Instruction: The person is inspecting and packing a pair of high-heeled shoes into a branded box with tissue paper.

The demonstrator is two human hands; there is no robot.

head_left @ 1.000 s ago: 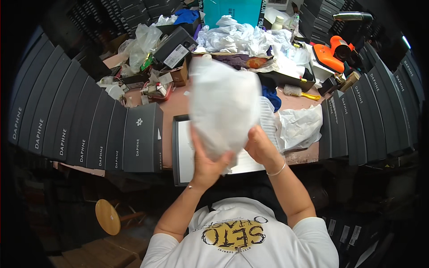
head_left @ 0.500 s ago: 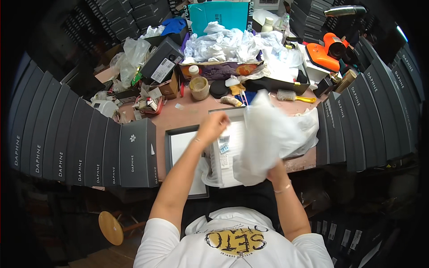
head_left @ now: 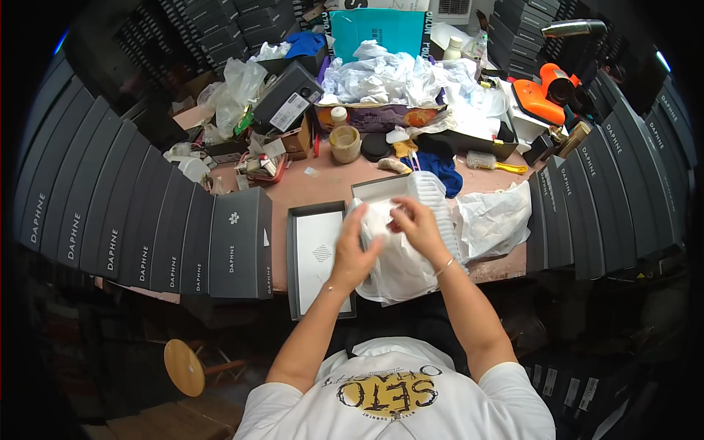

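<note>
A white thin wrapped bundle point(head_left: 400, 279), paper or plastic sheet, lies over the shoe box point(head_left: 375, 189) in front of me. Ribbed white wrapping point(head_left: 437, 202) rises along its right side. My left hand point(head_left: 355, 253) is at the bundle's left side, fingers and thumb apart, slightly blurred. Above the bundle's middle, my right hand point(head_left: 419, 231) has its fingers curled in; what they hold, if anything, is hidden. Left of the bundle lies a dark-rimmed box lid point(head_left: 315, 253), its white inside facing up.
Dark shoe boxes stand in rows at left point(head_left: 238, 242) and right point(head_left: 587, 198). Crumpled white wrapping point(head_left: 499, 220) lies on the right. Farther back are a jar point(head_left: 345, 144), a yellow-handled brush point(head_left: 495, 162), a blue cloth point(head_left: 442, 176), an orange device point(head_left: 539, 101) and a carton of crumpled paper point(head_left: 378, 117).
The white sheet that my right hand held raised on the right now lies over the box. Both hands have come together above it. The view has shifted slightly.
</note>
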